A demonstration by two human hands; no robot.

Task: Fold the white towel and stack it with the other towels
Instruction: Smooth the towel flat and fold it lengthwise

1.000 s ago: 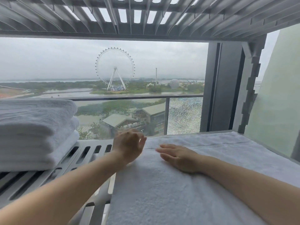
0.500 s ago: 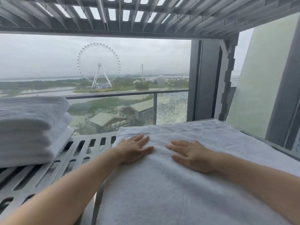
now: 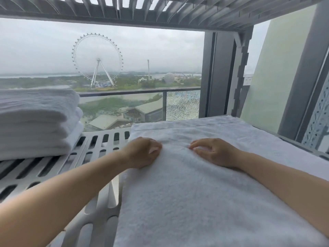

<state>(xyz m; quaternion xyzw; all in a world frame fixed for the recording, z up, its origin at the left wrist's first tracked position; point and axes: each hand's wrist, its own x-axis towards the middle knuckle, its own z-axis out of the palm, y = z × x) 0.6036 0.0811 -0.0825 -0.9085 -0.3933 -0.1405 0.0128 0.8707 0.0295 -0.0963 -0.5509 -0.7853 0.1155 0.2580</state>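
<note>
We see one white towel (image 3: 204,184) spread on the slatted shelf (image 3: 53,168), just right of a stack of folded towels (image 3: 35,122), apparently three, though the layers blur. Two hands, flat on the cloth half a second ago, now curl: left hand (image 3: 142,152) and right hand (image 3: 213,152) pinch the terry, we judge to start a fold.

Left hand (image 3: 142,152) and right hand (image 3: 216,152) bare: no gloves, rings, watch or bands visible. Both forearms uncovered to frame edge, no sleeves in view. Short fingernails, unpainted as far as visible.
</note>
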